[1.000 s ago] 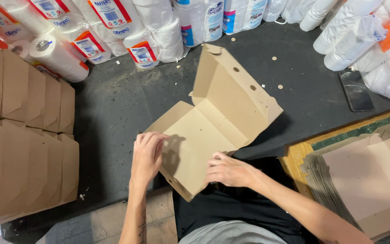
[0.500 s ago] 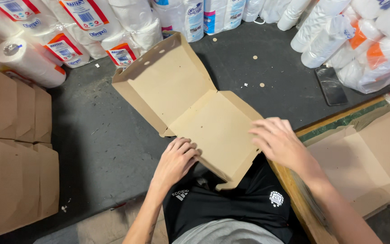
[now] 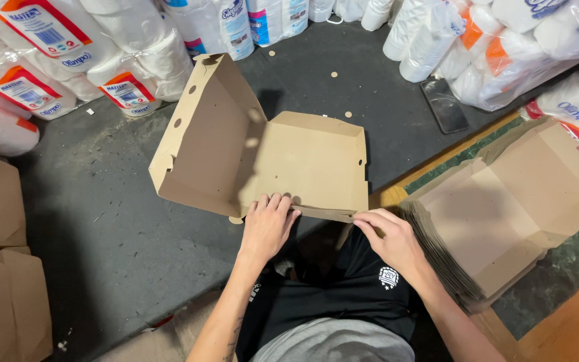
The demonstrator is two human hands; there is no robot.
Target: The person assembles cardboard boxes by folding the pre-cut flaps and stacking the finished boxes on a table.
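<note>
- The cardboard box [image 3: 283, 161] lies open on the dark floor [image 3: 102, 228], just before the person's knees, its lid standing up on the left side.
- The left hand [image 3: 266, 224] rests flat on the near edge of the box, fingers spread, gripping nothing.
- The right hand [image 3: 390, 238] pinches the front flap at the near right corner.
- To fold well, I think the left palm should press the base down (so it does not slide) while the right hand bends the flap along its crease.
- A stack of flat blanks [image 3: 504, 208] waits at the right.
</note>
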